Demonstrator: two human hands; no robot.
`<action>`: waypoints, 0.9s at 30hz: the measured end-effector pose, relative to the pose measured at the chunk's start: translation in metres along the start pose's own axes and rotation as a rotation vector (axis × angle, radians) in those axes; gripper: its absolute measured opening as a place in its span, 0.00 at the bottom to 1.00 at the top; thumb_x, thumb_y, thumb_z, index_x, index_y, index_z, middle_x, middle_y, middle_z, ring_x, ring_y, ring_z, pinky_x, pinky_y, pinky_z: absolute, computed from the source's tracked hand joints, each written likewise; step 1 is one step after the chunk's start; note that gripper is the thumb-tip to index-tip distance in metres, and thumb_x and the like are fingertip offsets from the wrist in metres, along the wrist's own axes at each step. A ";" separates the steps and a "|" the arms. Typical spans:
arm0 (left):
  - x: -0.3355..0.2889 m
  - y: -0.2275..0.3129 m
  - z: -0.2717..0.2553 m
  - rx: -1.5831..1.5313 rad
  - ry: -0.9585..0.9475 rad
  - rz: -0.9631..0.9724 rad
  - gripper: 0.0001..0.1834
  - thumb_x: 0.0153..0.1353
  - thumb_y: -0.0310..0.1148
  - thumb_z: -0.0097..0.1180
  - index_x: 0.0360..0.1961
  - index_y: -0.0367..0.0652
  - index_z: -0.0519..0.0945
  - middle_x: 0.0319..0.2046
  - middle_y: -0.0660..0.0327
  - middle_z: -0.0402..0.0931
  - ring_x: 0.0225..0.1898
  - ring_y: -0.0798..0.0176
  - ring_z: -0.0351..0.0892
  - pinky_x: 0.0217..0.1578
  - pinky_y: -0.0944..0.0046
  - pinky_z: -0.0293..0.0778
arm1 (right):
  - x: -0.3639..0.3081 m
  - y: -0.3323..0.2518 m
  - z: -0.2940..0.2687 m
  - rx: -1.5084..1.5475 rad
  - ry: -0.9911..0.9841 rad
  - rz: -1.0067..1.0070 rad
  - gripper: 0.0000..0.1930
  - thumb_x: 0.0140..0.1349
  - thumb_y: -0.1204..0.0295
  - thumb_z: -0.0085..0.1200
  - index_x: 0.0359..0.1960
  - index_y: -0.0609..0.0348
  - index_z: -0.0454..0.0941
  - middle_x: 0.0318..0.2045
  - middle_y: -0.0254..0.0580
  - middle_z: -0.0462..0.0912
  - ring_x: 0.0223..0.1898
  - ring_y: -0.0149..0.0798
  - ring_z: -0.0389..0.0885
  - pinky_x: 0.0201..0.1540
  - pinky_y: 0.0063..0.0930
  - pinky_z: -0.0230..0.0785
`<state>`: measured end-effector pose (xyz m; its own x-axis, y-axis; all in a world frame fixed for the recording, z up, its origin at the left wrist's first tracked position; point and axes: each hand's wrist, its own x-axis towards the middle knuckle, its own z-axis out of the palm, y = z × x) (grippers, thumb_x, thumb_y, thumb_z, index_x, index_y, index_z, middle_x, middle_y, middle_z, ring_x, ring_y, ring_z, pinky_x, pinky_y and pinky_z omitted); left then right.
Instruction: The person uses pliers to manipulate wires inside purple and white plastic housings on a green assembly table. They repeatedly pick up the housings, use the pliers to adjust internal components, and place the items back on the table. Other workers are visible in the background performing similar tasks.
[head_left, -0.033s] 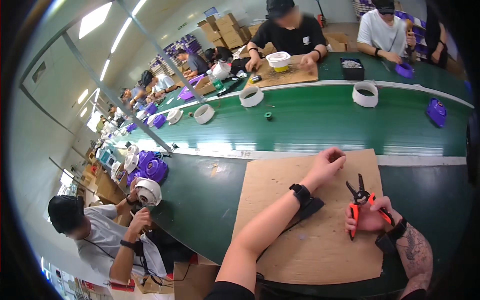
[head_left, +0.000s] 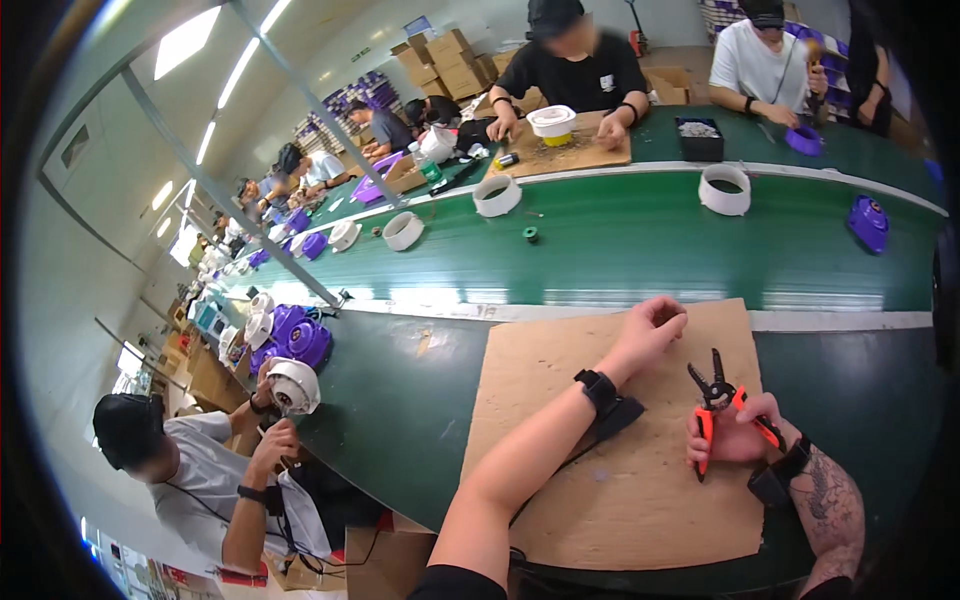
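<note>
My right hand (head_left: 735, 440) has its grip wrapped round the orange-handled wire strippers (head_left: 716, 397), over the cardboard sheet (head_left: 640, 510) on the green worktop (head_left: 390, 400); their jaws stand apart. My left hand (head_left: 647, 338) has a curled, half-open grip that looks empty from here.

The room is bright, lit from overhead: a rectangular ceiling panel (head_left: 187, 42) and a row of strip lights (head_left: 240, 70) between ten and eleven o'clock burn out to white. Their glare breaks into pale streaks along the near side of the green conveyor belt (head_left: 640, 262), from nine round to three. The cardboard sheet (head_left: 600, 510) is evenly lit and the wire strippers (head_left: 716, 395) look crisp — the distant workers (head_left: 220, 230) past nine turn soft. Straight rails (head_left: 850, 182) bow near two, and black vignetting rings the rim.
</note>
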<state>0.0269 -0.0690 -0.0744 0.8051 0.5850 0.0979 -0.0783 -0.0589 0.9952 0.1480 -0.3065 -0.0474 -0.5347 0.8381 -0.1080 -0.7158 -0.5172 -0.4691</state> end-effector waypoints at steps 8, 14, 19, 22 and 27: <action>0.000 0.003 0.006 -0.017 0.007 -0.008 0.09 0.69 0.32 0.63 0.45 0.39 0.82 0.35 0.67 0.83 0.35 0.73 0.80 0.39 0.68 0.78 | -0.002 0.002 -0.009 -0.038 0.030 0.019 0.34 0.41 0.56 0.59 0.50 0.67 0.76 0.39 0.47 0.79 0.47 0.48 0.78 0.66 0.48 0.60; -0.002 0.004 0.004 0.003 0.008 -0.010 0.09 0.70 0.33 0.63 0.45 0.39 0.82 0.36 0.66 0.83 0.37 0.72 0.81 0.40 0.68 0.78 | -0.003 0.000 -0.004 0.007 -0.024 0.004 0.29 0.49 0.58 0.61 0.50 0.67 0.77 0.40 0.48 0.80 0.47 0.47 0.77 0.64 0.44 0.62; -0.003 0.007 0.006 0.003 0.019 -0.020 0.09 0.70 0.33 0.63 0.44 0.39 0.81 0.35 0.67 0.82 0.36 0.73 0.80 0.41 0.69 0.77 | -0.002 0.000 -0.007 0.000 -0.038 -0.003 0.28 0.49 0.60 0.60 0.50 0.68 0.78 0.40 0.48 0.80 0.47 0.48 0.77 0.63 0.45 0.63; -0.001 0.008 0.005 0.035 0.018 -0.029 0.08 0.70 0.33 0.63 0.44 0.40 0.82 0.33 0.67 0.81 0.35 0.73 0.79 0.39 0.70 0.76 | -0.003 -0.001 -0.007 0.000 -0.048 -0.012 0.28 0.50 0.60 0.59 0.50 0.68 0.77 0.40 0.48 0.80 0.48 0.48 0.77 0.64 0.46 0.64; -0.001 0.008 0.007 0.024 0.033 -0.017 0.09 0.69 0.34 0.63 0.44 0.39 0.82 0.32 0.67 0.82 0.34 0.73 0.80 0.38 0.69 0.77 | -0.005 -0.001 -0.008 -0.011 -0.047 -0.011 0.28 0.51 0.60 0.58 0.50 0.68 0.76 0.40 0.48 0.80 0.49 0.48 0.78 0.65 0.47 0.64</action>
<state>0.0299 -0.0756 -0.0663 0.7862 0.6127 0.0809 -0.0502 -0.0672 0.9965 0.1549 -0.3084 -0.0532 -0.5473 0.8347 -0.0612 -0.7170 -0.5054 -0.4801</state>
